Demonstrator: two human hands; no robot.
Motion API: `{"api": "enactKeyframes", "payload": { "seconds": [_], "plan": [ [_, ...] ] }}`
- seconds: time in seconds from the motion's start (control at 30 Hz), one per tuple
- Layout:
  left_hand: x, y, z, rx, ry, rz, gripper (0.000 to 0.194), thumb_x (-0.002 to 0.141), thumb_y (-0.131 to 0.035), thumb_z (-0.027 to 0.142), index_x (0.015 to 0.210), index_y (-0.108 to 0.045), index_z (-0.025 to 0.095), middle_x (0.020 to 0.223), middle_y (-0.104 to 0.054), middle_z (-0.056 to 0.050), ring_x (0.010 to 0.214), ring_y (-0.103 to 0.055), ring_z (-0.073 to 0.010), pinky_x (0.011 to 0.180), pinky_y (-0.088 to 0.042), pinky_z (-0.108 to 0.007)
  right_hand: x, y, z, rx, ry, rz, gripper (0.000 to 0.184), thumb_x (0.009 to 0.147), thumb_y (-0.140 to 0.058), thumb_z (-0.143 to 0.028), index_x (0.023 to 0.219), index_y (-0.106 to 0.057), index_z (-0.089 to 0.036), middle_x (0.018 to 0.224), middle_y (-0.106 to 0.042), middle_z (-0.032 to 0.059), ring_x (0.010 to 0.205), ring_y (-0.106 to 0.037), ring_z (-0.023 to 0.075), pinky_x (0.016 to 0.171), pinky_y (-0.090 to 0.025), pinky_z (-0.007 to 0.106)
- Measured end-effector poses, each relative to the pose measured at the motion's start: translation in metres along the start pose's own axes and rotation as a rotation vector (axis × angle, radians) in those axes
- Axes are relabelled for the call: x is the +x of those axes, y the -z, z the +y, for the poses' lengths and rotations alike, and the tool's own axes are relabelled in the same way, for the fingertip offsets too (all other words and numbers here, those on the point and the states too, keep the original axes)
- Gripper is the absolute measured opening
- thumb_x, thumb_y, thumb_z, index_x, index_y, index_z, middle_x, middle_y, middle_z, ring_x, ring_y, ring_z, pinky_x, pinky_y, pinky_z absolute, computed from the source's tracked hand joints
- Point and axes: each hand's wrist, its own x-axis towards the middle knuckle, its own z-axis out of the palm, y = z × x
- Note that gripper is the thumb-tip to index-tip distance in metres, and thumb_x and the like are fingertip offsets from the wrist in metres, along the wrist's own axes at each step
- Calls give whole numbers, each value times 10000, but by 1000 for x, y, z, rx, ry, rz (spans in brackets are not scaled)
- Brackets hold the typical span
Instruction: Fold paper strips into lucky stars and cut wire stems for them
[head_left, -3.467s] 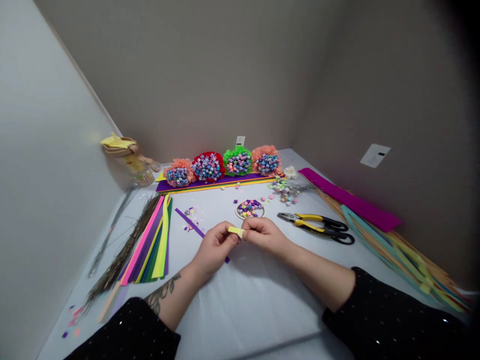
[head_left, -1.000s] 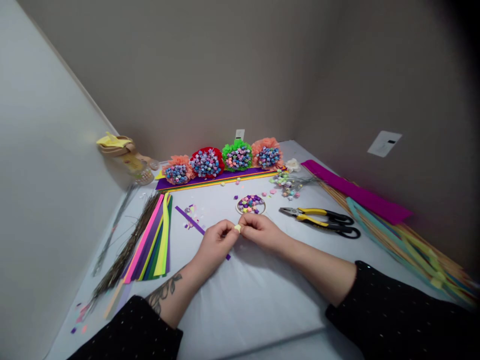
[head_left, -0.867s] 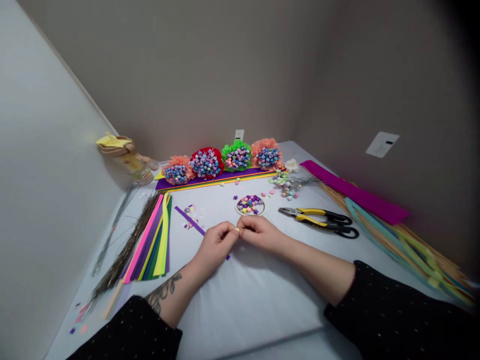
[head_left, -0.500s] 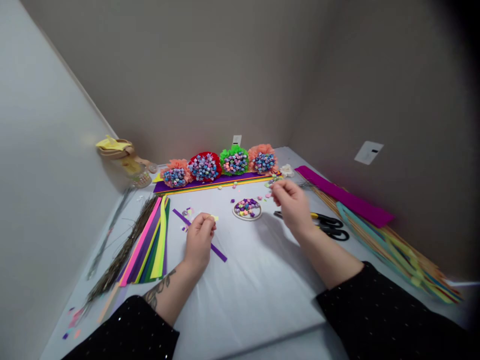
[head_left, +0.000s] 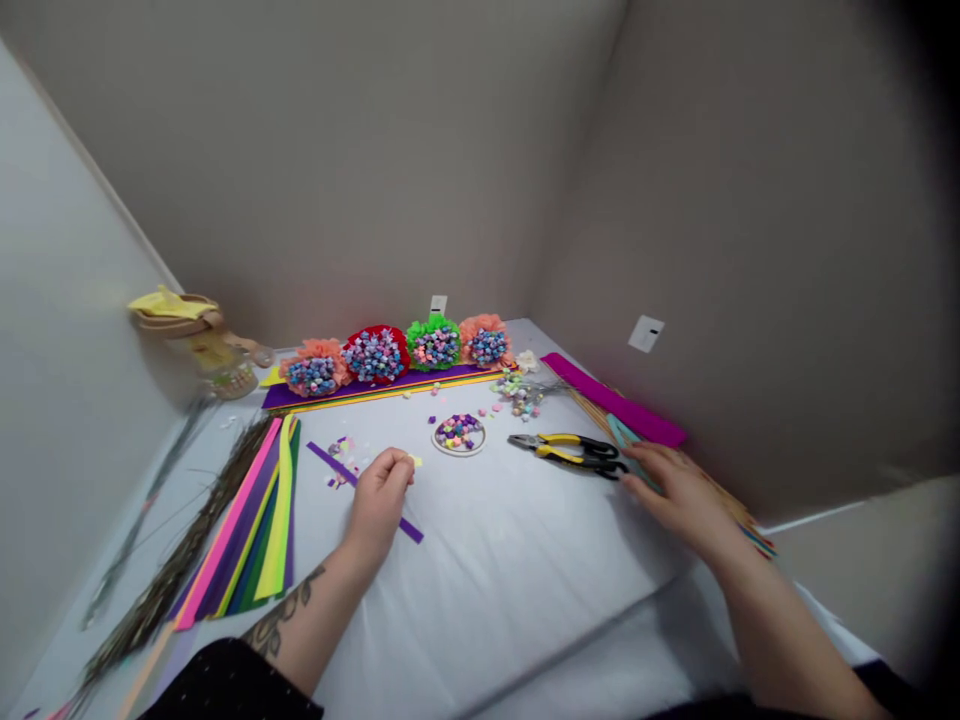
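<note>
A small yellow paper strip (head_left: 415, 461) sits at two o'clock on the left hand (head_left: 379, 497), pinched in its curled fingertips. The right hand (head_left: 675, 500) lies spread open, holding nothing, with yellow-and-black-handled steel pliers (head_left: 570, 452) just beside it at ten o'clock.

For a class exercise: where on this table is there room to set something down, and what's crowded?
The widest bare patch lies between the left hand and right hand, below the hoop and pliers. Crowded: the bouquets along the back, the paper strips at left, and the sticks at right.
</note>
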Motion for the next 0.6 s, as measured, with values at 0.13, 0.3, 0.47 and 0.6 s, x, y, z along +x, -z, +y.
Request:
{"api": "enactKeyframes", "payload": {
  "seconds": [0.13, 0.3, 0.47, 0.6],
  "plan": [
    [1, 1, -1, 0, 2, 4, 141, 738, -505, 272, 637, -491, 175, 583, -425, 45, 516, -355, -83, 456, -255, -192, 2, -8, -14, -59, 106, -78, 392, 803, -502, -336, 1145, -598, -170, 1282, -515, 157, 1172, -482, 303, 978, -383, 458],
    [1, 2, 0, 6, 4, 4, 168, 744, -506, 298, 631, -479, 176, 577, -415, 46, 508, -341, -85, 453, -255, -197, 21, -11, -47, -111, 109, -96, 168, 763, -535, -189, 858, -672, -179, 1185, -573, 147, 1175, -460, 308, 979, -368, 464],
    [2, 2, 1, -1, -4, 6, 162, 738, -502, 297, 631, -472, 179, 580, -421, 47, 505, -344, -85, 457, -258, -197, 16, -13, -65, 73, 250, -206, 128, 787, -553, -295, 839, -618, -198, 1179, -598, 119, 1191, -444, 315, 952, -371, 475],
    [2, 1, 0, -2, 4, 12, 150, 728, -508, 286, 627, -486, 179, 577, -435, 44, 513, -367, -86, 459, -265, -195, 22, -17, -41, 86, 135, -98, 185, 817, -430, -158, 899, -594, -179, 1040, -628, 127, 992, -563, 242, 862, -427, 377]
  ]
}}
